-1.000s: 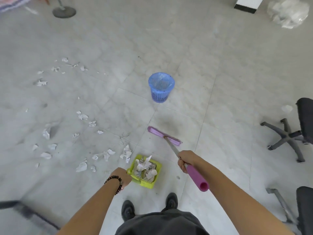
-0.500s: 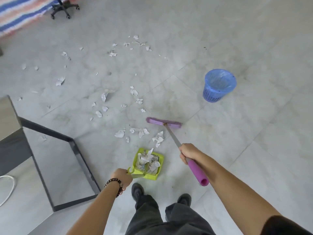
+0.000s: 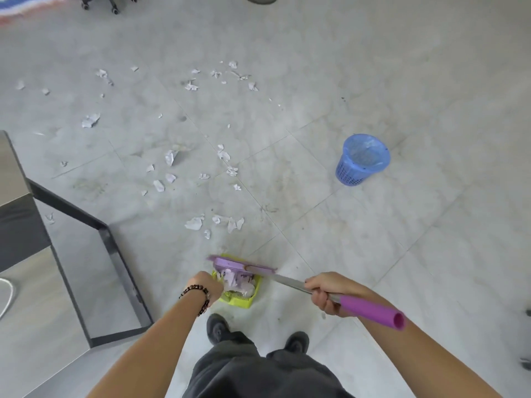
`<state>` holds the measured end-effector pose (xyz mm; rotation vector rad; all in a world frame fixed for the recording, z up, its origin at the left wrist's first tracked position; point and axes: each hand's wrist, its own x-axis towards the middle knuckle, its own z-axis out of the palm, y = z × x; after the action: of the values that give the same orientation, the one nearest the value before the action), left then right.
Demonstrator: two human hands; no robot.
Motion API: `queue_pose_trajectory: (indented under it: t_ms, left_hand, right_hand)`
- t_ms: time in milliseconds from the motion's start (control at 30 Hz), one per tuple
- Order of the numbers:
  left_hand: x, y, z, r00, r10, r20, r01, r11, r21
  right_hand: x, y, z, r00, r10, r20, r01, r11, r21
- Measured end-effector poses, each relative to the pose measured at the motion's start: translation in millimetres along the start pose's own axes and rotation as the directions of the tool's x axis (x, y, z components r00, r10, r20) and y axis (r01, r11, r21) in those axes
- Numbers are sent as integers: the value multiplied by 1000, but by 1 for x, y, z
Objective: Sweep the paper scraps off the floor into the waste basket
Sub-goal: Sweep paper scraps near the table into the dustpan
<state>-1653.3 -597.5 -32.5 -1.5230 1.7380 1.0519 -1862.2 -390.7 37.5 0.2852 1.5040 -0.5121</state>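
The pale grey tiled floor [image 3: 373,254] lay littered with torn white paper scraps [image 3: 195,224]. My left hand [image 3: 208,285] was curled at the left edge of the small yellow-green plastic dustpan [image 3: 244,300], holding it on the floor just ahead of my shoes; its handle was hidden under my fingers. My right hand [image 3: 327,291] gripped the metal shaft of the purple-headed broom [image 3: 238,264], whose brush lay across the pan's far lip, over scraps inside it. I judged this a gathering stroke, mid-task. The nearest cluster lay just beyond the pan, with many more farther out. The blue plastic mesh waste basket [image 3: 362,162] stood well apart to the right. Next, the brush had to reach past that cluster and draw it in before the pan was tipped.
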Motion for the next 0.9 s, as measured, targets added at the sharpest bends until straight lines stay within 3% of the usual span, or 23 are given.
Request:
queue_pose_trajectory:
  t_ms: [133,400,567,700,900]
  left_hand:
    - [-4,-14,-24,995,29,-93,-29,1000,4]
    - [20,-58,-68,998,-35,-43,32,997,-72]
    - [42,-80,-90,997,-58,-55,54,996,-75]
    - [58,-86,-104,996,-57,-65,52,996,-68]
    - [65,-89,-110,997,-62,-44,57,992,-117]
  right_hand:
    - [-7,-19,27,999,-51,5,51,998,40]
    - [30,-85,93,960,-239,-144,242,970,4]
    - [75,-138,124,893,-394,-219,364,916,-168]
    - [110,-154,142,880,-409,-242,334,894,-298]
    - [115,-119,179,950,-280,-140,199,885,-420]
